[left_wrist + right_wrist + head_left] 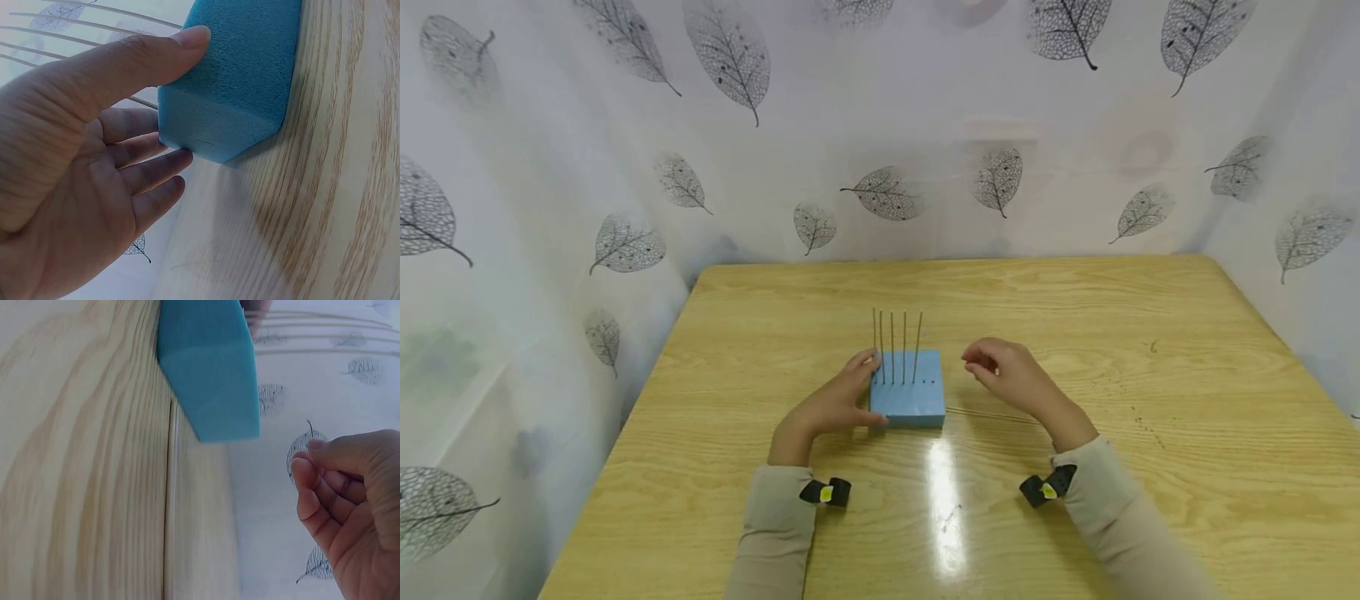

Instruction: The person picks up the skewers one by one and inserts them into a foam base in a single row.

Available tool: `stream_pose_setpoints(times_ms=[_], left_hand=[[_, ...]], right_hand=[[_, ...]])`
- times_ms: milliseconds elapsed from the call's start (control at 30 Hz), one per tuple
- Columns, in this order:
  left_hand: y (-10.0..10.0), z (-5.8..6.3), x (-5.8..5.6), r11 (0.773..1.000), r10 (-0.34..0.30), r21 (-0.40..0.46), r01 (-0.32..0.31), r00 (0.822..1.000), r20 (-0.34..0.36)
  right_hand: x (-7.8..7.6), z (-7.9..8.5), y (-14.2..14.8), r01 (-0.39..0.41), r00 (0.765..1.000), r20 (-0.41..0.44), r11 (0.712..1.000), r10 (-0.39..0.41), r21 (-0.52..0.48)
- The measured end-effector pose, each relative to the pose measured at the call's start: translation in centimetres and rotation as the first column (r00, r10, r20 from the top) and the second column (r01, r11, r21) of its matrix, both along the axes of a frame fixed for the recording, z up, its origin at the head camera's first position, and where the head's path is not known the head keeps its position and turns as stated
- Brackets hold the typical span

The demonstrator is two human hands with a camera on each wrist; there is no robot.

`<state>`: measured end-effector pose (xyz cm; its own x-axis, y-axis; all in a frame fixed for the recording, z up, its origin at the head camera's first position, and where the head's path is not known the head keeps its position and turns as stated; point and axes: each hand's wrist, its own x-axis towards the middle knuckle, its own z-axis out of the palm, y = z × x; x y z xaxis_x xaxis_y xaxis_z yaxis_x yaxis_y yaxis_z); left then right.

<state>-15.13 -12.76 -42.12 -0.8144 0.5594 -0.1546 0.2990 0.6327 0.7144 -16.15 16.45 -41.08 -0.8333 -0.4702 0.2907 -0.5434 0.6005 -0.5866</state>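
Note:
A blue foam block (907, 402) sits on the table with several thin sticks (904, 346) standing in a row of holes in its top. Two bare holes show at the right end of that row. My left hand (835, 404) holds the block's left side, its thumb (194, 37) on the front face and its fingers around the back. To the right of the block, my right hand (1011, 375) hovers above the table. Its fingers are curled, thumb tip against the index finger (305, 472), and nothing shows between them.
Thin loose sticks (992, 414) lie on the wooden table (760, 333) right of the block, partly under the right forearm. A white curtain (910, 100) with leaf prints hangs behind the table and along both sides.

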Motion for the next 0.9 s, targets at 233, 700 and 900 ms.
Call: stream_pose_setpoints(times_ms=[233,700,900], left_hand=[[0.0,0.2,0.2,1.000,-0.003,0.016,0.003,1.000,0.013],[0.1,0.4,0.3,1.000,0.005,0.004,-0.005,1.000,0.009],[0.1,0.1,0.1,1.000,0.003,0.003,-0.003,1.000,0.013]], right_hand=[[0.6,-0.7,2.9,0.031,0.999,0.024,0.998,-0.032,0.062],[1.9,-1.4,6.8,0.067,0.994,0.075,0.992,-0.075,0.106],[2.4,-1.7,8.3,0.063,0.989,0.125,0.989,-0.079,0.131]])
